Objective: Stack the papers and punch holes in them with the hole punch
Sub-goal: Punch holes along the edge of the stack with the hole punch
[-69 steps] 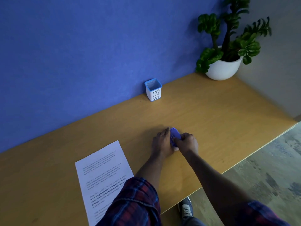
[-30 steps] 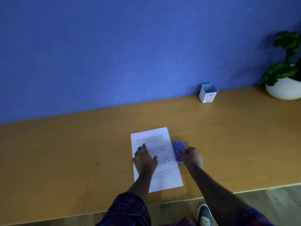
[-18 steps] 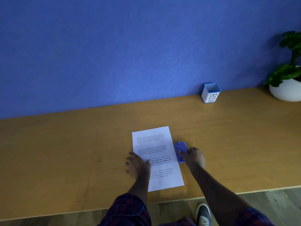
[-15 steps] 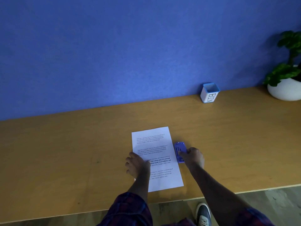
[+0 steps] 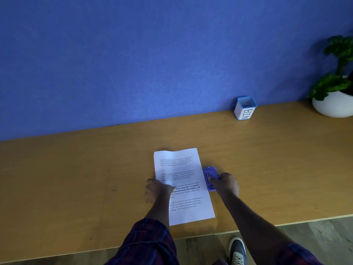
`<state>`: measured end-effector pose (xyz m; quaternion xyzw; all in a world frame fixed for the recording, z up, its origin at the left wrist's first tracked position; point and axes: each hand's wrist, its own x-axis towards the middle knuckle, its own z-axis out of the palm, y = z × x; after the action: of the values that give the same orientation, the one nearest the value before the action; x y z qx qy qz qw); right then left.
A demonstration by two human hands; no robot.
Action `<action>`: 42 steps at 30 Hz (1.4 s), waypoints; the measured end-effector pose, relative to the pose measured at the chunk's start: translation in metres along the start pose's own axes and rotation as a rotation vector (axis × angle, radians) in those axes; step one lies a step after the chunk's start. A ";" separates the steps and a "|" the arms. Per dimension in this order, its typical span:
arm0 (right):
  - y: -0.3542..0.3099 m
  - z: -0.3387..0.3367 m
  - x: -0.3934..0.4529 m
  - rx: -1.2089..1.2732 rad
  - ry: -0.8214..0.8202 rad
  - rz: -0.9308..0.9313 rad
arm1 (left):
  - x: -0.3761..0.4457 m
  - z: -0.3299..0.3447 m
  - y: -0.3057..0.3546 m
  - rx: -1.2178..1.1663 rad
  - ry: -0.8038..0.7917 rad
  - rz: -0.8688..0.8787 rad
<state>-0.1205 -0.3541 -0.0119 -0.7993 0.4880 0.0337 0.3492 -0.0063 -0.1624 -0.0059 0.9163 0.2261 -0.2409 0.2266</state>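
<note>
A stack of white printed papers (image 5: 178,169) lies on the wooden desk (image 5: 76,178), long side running away from me. My left hand (image 5: 156,190) is curled over the stack's left edge, thumb on top, and the far left corner looks slightly raised. A small purple hole punch (image 5: 209,174) sits against the stack's right edge, about halfway along it. My right hand (image 5: 226,183) grips the punch from its right side, fingers on top. Whether the paper edge sits inside the punch slot is hidden.
A white cup with a blue rim marked BIN (image 5: 245,109) stands by the blue wall at the back right. A potted plant (image 5: 333,105) sits at the far right. The desk's front edge runs just below the papers, with my shoe (image 5: 237,253) on the floor beyond.
The punch came from the right to the papers' right edge. My left hand slid from flat on the sheet to its left edge and curled around it; the far corner rose a little.
</note>
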 end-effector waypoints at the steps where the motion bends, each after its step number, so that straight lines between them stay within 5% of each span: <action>1: 0.000 0.000 0.000 -0.006 -0.003 -0.004 | 0.001 -0.001 0.000 -0.005 -0.018 -0.001; 19: 0.001 0.000 0.000 0.012 -0.007 -0.006 | 0.001 -0.007 -0.013 0.071 -0.042 0.124; 32: 0.007 -0.011 0.007 0.045 0.011 -0.084 | 0.029 -0.033 -0.043 -0.177 -0.162 0.294; 42: 0.008 -0.010 0.008 0.041 0.011 -0.102 | 0.032 -0.033 -0.042 -0.512 -0.332 0.196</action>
<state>-0.1252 -0.3680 -0.0118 -0.8158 0.4492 0.0014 0.3641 0.0083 -0.1021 -0.0107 0.7951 0.1500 -0.2994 0.5057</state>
